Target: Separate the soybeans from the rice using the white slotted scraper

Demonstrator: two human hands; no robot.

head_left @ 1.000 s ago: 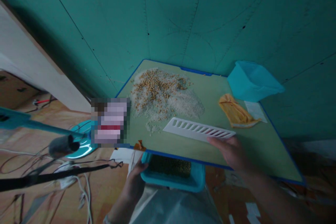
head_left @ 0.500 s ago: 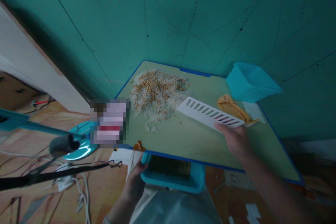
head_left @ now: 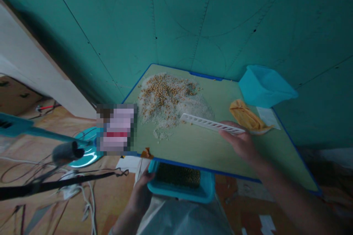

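Note:
My right hand (head_left: 241,145) is closed on one end of a long white slotted plastic strip (head_left: 202,122). The strip is tilted so its narrow side faces me, and its far end is beside a heap of whitish grains (head_left: 195,106). Tan, bean-like round pieces (head_left: 161,90) lie over the left part of that heap. Below the table's front edge, my left hand (head_left: 142,191) grips the left rim of a blue plastic basin (head_left: 182,194). Small dark greenish grains (head_left: 176,175) cover the basin's bottom; the table edge hides its back.
The pale green table (head_left: 193,147) has a blue border and stands against a green wall (head_left: 176,14). On its right are a blue angular container (head_left: 264,86) and a crumpled yellow-orange cloth (head_left: 246,117). A pixelated object (head_left: 117,128) sits at the left edge, near a black pole (head_left: 68,181).
My right hand has moved slightly left and turned the white strip from its broad face onto its edge, lower in view. More whitish grain shows behind it. My left hand stays on the basin.

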